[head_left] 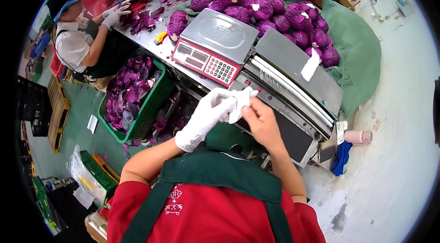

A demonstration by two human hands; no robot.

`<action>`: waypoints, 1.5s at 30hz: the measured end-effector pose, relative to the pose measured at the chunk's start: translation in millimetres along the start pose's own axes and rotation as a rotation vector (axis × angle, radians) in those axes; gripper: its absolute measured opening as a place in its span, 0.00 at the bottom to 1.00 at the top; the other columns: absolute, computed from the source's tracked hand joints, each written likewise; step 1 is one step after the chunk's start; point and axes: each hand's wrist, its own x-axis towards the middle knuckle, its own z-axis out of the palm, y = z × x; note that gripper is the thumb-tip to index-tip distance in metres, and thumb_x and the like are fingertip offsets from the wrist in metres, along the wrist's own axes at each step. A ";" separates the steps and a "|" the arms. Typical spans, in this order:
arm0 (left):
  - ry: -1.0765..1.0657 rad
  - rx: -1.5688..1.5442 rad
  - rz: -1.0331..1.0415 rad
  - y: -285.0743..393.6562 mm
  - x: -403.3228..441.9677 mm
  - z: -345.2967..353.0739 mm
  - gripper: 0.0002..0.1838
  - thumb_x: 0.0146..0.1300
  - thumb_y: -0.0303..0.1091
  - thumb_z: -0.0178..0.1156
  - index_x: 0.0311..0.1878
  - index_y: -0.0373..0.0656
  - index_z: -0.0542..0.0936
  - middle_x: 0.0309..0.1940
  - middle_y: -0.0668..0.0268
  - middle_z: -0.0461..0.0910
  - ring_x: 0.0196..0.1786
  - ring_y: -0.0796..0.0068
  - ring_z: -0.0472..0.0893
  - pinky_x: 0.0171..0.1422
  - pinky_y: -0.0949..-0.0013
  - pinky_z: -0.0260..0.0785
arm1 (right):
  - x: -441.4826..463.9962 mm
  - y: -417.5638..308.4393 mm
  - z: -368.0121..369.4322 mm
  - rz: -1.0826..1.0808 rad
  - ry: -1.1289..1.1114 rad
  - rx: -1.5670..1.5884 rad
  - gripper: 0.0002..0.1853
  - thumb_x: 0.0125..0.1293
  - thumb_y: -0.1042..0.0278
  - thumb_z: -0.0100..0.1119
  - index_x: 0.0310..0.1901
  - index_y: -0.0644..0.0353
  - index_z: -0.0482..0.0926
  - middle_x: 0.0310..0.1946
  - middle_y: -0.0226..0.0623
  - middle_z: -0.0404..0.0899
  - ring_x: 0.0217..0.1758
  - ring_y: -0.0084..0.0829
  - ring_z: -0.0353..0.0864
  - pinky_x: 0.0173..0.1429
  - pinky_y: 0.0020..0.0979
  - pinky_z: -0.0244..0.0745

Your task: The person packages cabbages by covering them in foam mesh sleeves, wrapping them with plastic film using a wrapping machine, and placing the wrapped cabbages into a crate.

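From my remote seat I read the gloving as roughly half done, though I cannot tell whether the gloves are going on or coming off; the left hand (206,113) wears a white glove (189,135) down to the wrist, its fingers bent and pinching; the right hand (265,125) is bare, thumb and fingers closed on the same soft piece, which looks like a second white glove (238,107), bunched between the hands just on the near side of the scale (224,32); as I judge it, only the right hand's covering is left undone; no cabbage is in either hand; the purple cabbages (261,8) lie heaped beyond the scale and look unwrapped to me; a crumpled white item (311,65) rests on the machine with rollers (286,50) to the right of the scale; loose leaves (126,96) fill the green crate (145,126) to the left of the scale, and a co-worker's gloved hands (111,17) are among more leaves farther left.
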 end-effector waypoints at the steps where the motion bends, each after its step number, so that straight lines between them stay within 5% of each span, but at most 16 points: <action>1: -0.034 -0.054 -0.008 -7.8 2.6 -2.6 0.13 0.68 0.39 0.59 0.47 0.40 0.75 0.31 0.71 0.78 0.30 0.86 0.73 0.36 0.80 0.65 | -1.2 0.8 0.0 0.011 -0.049 -0.045 0.09 0.68 0.70 0.53 0.32 0.65 0.71 0.21 0.28 0.66 0.27 0.17 0.63 0.31 0.24 0.62; 10: 0.009 -0.660 -0.129 -19.3 6.1 4.7 0.10 0.66 0.38 0.59 0.46 0.44 0.75 0.42 0.63 0.80 0.46 0.70 0.80 0.51 0.66 0.74 | -11.8 19.8 -6.2 0.190 0.042 -0.146 0.11 0.67 0.69 0.50 0.27 0.63 0.70 0.20 0.26 0.70 0.24 0.16 0.65 0.31 0.22 0.62; 12: 0.000 -0.809 0.108 -14.2 10.9 11.3 0.13 0.66 0.38 0.58 0.49 0.44 0.74 0.47 0.62 0.78 0.47 0.69 0.80 0.53 0.65 0.74 | -14.8 21.6 -10.4 0.155 0.066 -0.116 0.10 0.68 0.69 0.49 0.28 0.62 0.71 0.20 0.26 0.71 0.23 0.16 0.66 0.29 0.22 0.61; 13: -0.309 -0.837 0.078 -2.9 4.4 15.9 0.15 0.67 0.38 0.57 0.53 0.44 0.72 0.51 0.62 0.76 0.51 0.68 0.79 0.56 0.66 0.73 | -16.9 16.2 -9.8 0.230 0.085 0.121 0.09 0.68 0.69 0.49 0.30 0.61 0.72 0.21 0.26 0.72 0.22 0.16 0.66 0.27 0.21 0.60; 16: -0.301 -0.693 -0.096 -7.9 -9.7 28.5 0.14 0.67 0.37 0.56 0.52 0.43 0.74 0.51 0.63 0.77 0.57 0.71 0.77 0.57 0.72 0.71 | -20.3 15.7 -21.6 0.417 0.113 0.856 0.05 0.70 0.68 0.46 0.38 0.57 0.72 0.28 0.28 0.75 0.17 0.15 0.61 0.21 0.20 0.53; 20: -0.184 -0.746 -0.090 -10.5 -8.5 37.7 0.17 0.68 0.39 0.54 0.57 0.44 0.74 0.45 0.65 0.78 0.46 0.73 0.80 0.52 0.68 0.72 | -35.1 12.9 -32.4 0.694 -0.067 1.120 0.05 0.71 0.64 0.46 0.40 0.52 0.70 0.30 0.29 0.76 0.16 0.14 0.58 0.19 0.20 0.50; 25: -0.141 -0.615 -0.187 4.6 -8.4 41.5 0.17 0.70 0.39 0.51 0.56 0.41 0.76 0.20 0.76 0.66 0.25 0.82 0.71 0.33 0.78 0.63 | -51.2 4.4 -25.8 0.336 -0.235 0.446 0.07 0.68 0.68 0.54 0.41 0.60 0.70 0.28 0.25 0.70 0.25 0.11 0.62 0.26 0.18 0.56; 28: -0.123 -0.197 0.065 -3.8 -13.4 41.4 0.15 0.71 0.37 0.48 0.53 0.40 0.77 0.24 0.76 0.66 0.28 0.86 0.68 0.33 0.79 0.61 | -48.8 -6.0 -26.4 0.314 -0.152 0.208 0.08 0.67 0.68 0.57 0.43 0.62 0.74 0.28 0.23 0.72 0.30 0.11 0.66 0.31 0.18 0.61; 30: 0.035 -0.370 0.073 0.1 -14.9 49.2 0.15 0.71 0.40 0.49 0.50 0.42 0.78 0.26 0.75 0.66 0.28 0.86 0.65 0.35 0.78 0.60 | -51.6 -0.2 -32.1 0.274 -0.224 0.162 0.07 0.68 0.67 0.57 0.38 0.63 0.76 0.25 0.21 0.70 0.28 0.11 0.65 0.31 0.19 0.61; 35: -0.162 -0.221 -0.090 9.1 -17.3 50.6 0.16 0.71 0.41 0.49 0.44 0.39 0.81 0.18 0.79 0.63 0.22 0.89 0.60 0.26 0.80 0.53 | -59.1 0.1 -25.4 0.369 -0.623 1.067 0.16 0.64 0.56 0.63 0.38 0.65 0.78 0.24 0.28 0.72 0.25 0.20 0.69 0.28 0.21 0.63; 37: -0.266 -0.194 -0.200 14.5 -20.9 58.2 0.16 0.71 0.40 0.49 0.44 0.38 0.81 0.16 0.79 0.63 0.20 0.90 0.60 0.24 0.80 0.52 | -56.9 -0.5 -6.9 0.237 -0.677 1.164 0.16 0.64 0.56 0.63 0.37 0.64 0.76 0.24 0.29 0.73 0.25 0.21 0.70 0.28 0.21 0.65; 40: -0.323 -0.209 -0.082 32.9 -26.1 49.4 0.17 0.71 0.40 0.50 0.42 0.36 0.80 0.16 0.79 0.64 0.20 0.89 0.61 0.24 0.79 0.52 | -52.8 -4.6 1.4 0.500 -0.941 1.253 0.15 0.67 0.58 0.58 0.31 0.62 0.74 0.24 0.34 0.76 0.20 0.18 0.70 0.22 0.23 0.66; 42: -0.184 0.127 0.109 38.8 -24.5 46.1 0.12 0.69 0.35 0.53 0.47 0.37 0.79 0.25 0.73 0.71 0.29 0.85 0.69 0.37 0.80 0.63 | -42.5 -23.7 -10.6 0.448 -0.838 0.444 0.16 0.68 0.57 0.56 0.29 0.61 0.75 0.22 0.30 0.77 0.18 0.15 0.70 0.20 0.22 0.64; 43: -0.163 0.312 0.321 30.5 -21.0 46.7 0.13 0.68 0.32 0.54 0.50 0.36 0.77 0.31 0.71 0.73 0.34 0.83 0.71 0.42 0.78 0.65 | -41.9 -27.3 -11.9 0.302 -0.667 0.197 0.15 0.67 0.57 0.57 0.29 0.59 0.77 0.20 0.31 0.79 0.17 0.26 0.74 0.21 0.27 0.67; 44: -0.137 0.484 0.537 19.2 -18.5 47.0 0.14 0.67 0.30 0.56 0.54 0.36 0.76 0.37 0.69 0.75 0.39 0.81 0.73 0.48 0.77 0.67 | -40.0 -7.1 -12.0 -0.176 -0.448 -0.297 0.11 0.64 0.60 0.59 0.29 0.58 0.79 0.22 0.35 0.79 0.21 0.34 0.78 0.25 0.33 0.71; 45: -0.233 0.360 0.280 8.7 -15.5 38.1 0.19 0.66 0.29 0.58 0.59 0.35 0.72 0.47 0.66 0.75 0.47 0.79 0.73 0.56 0.74 0.66 | -41.0 -13.1 -16.6 -0.265 -0.399 -0.533 0.09 0.61 0.61 0.60 0.30 0.58 0.79 0.24 0.36 0.79 0.24 0.36 0.79 0.27 0.36 0.73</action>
